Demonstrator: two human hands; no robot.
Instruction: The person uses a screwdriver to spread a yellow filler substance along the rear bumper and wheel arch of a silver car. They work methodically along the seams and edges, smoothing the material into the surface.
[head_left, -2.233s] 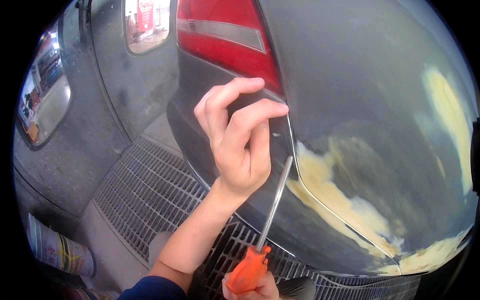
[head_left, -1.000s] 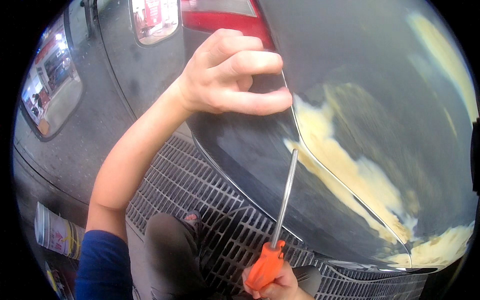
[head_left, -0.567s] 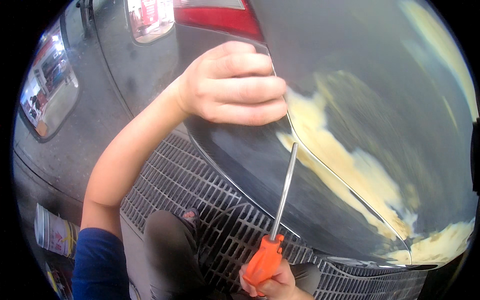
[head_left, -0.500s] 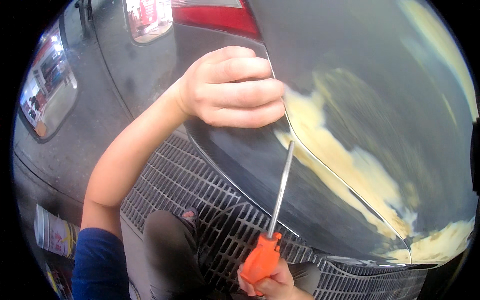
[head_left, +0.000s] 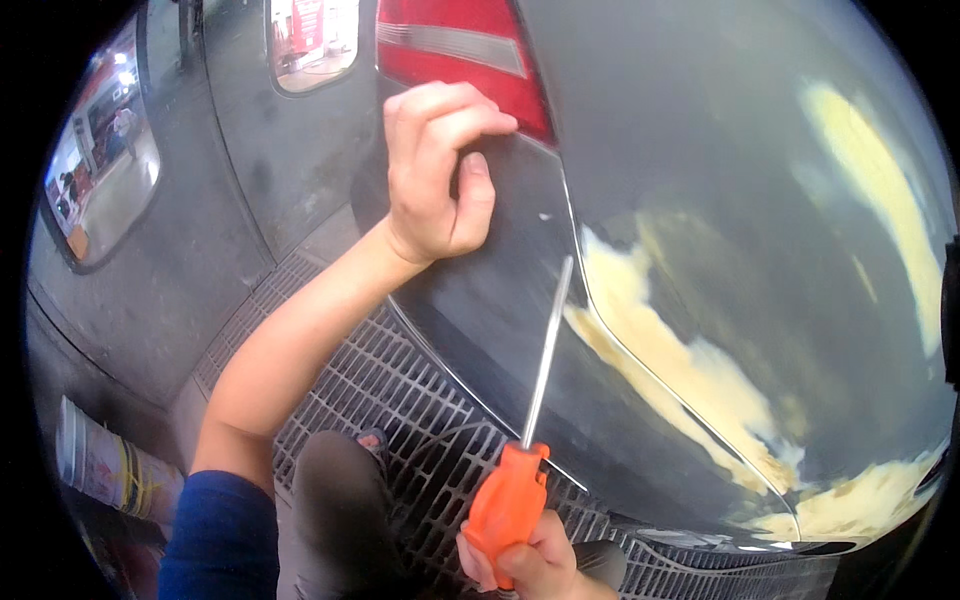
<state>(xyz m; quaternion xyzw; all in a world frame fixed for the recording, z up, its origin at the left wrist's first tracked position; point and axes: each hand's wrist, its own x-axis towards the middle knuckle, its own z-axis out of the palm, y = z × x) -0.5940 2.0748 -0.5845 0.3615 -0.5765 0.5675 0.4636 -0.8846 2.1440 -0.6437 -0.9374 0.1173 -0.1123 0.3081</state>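
My left hand [head_left: 440,175] is raised in front of the dark grey car body panel [head_left: 470,310], just below the red taillight [head_left: 450,45]. Its fingers are bent, with the thumb apart from the index finger and nothing between them. Low in the view, my right hand [head_left: 535,560] grips the orange handle of a screwdriver [head_left: 508,500]. The metal shaft points up and its tip is near the panel seam, close to a sanded cream filler patch [head_left: 640,330]; whether the tip touches the panel I cannot tell.
Under the car is a slatted floor grating [head_left: 400,400], with my bent knee [head_left: 340,490] above it. A white bucket [head_left: 115,465] stands at the lower left by a grey wall with windows [head_left: 315,35]. More filler [head_left: 880,190] marks the panel at the right.
My left hand has lifted off the seam and moved up and left, its thumb and index finger parting. The screwdriver has shifted slightly left and up in the view, which has itself shifted.
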